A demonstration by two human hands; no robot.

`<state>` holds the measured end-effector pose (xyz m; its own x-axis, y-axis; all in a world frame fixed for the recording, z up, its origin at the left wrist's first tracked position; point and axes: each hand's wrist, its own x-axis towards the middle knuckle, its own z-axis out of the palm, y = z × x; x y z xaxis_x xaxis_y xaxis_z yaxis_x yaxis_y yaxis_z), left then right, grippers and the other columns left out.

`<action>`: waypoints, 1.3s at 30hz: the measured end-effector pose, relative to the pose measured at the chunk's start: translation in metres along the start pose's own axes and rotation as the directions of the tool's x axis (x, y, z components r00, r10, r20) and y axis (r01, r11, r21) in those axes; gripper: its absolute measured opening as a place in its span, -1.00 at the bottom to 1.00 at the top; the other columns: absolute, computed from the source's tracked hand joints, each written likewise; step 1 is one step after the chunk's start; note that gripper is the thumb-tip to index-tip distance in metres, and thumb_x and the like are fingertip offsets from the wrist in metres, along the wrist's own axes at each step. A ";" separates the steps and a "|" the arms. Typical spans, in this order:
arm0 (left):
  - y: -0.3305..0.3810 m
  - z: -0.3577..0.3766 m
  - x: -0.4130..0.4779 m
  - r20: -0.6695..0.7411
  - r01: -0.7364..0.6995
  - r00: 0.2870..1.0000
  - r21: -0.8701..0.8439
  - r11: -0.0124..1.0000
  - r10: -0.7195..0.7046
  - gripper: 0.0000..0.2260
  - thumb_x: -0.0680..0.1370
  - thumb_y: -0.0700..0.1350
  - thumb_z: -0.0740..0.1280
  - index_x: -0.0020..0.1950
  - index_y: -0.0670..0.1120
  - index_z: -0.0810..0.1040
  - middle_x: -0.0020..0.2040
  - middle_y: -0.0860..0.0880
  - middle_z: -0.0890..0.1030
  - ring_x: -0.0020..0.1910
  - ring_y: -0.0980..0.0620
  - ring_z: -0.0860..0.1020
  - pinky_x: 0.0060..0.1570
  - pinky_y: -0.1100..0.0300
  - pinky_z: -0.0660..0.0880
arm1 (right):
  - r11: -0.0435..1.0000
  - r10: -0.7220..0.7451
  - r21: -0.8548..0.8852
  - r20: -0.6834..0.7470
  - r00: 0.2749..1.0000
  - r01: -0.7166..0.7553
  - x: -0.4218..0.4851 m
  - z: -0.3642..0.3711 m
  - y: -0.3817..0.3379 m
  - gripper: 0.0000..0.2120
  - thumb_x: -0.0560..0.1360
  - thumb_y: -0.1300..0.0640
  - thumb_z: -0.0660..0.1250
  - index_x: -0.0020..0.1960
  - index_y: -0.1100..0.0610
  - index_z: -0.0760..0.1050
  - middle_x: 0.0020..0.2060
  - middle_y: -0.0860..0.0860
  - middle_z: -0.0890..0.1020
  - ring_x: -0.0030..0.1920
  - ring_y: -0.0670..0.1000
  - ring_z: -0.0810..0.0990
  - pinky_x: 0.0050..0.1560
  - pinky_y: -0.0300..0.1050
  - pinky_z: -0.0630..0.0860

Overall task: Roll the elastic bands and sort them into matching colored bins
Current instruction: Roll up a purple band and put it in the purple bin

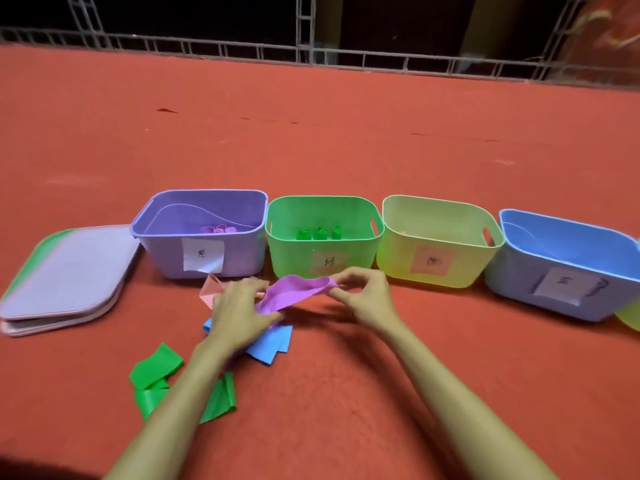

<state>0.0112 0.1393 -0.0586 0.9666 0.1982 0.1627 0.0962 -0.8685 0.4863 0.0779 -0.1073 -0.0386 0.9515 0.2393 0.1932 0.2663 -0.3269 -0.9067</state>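
Both hands, left point(242, 311) and right point(363, 292), pinch the purple band point(294, 294) taut between them, likely to start rolling it.

Smooth plastic purple bin point(166, 233); thin rubbery purple band point(294, 294); matt red carpet point(311, 140)

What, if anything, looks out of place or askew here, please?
The paper label on the purple bin sits crooked, its lower edge curling away from the wall. The label on the blue bin is tilted too. The green rolls stand tidily in the green bin.
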 end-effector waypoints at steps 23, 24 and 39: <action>0.207 0.077 -0.026 0.297 -0.063 0.884 -0.690 0.721 0.361 -0.89 0.42 -0.11 0.62 -0.15 -0.05 0.72 -0.24 0.00 0.71 -0.28 0.10 0.53 -0.17 0.06 0.53 | 0.935 -0.081 0.312 -0.280 0.956 0.171 -0.102 -0.223 -0.004 -0.88 0.51 0.30 0.45 0.03 0.25 0.70 -0.02 0.18 0.75 -0.01 0.13 0.71 -0.04 -0.02 0.67; 0.209 0.070 -0.024 0.256 -0.061 0.905 -0.713 0.699 0.340 -0.87 0.40 -0.15 0.64 -0.12 -0.04 0.74 -0.20 -0.03 0.74 -0.27 0.09 0.53 -0.18 0.06 0.52 | 0.926 -0.056 0.339 -0.303 0.951 0.163 -0.103 -0.231 0.002 -0.88 0.49 0.26 0.46 0.02 0.20 0.72 0.00 0.19 0.75 0.01 0.15 0.70 0.00 0.01 0.67; 0.260 -0.030 -0.011 0.138 0.043 0.946 -0.951 0.307 0.292 -0.66 0.34 -0.03 0.65 -0.09 -0.07 0.55 -0.21 -0.06 0.71 -0.33 0.13 0.50 -0.45 0.34 0.27 | 0.967 0.146 -0.113 -0.494 0.857 -0.229 -0.120 -0.165 0.078 -0.82 0.47 0.26 0.48 -0.15 0.00 0.59 -0.29 -0.11 0.67 -0.29 -0.17 0.59 -0.14 -0.01 0.58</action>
<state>0.0181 -0.0749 0.0915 0.9756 -0.1287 0.1780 -0.1545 0.1743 0.9725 0.0097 -0.3130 -0.0709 0.9305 -0.2939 0.2187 0.0568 -0.4740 -0.8787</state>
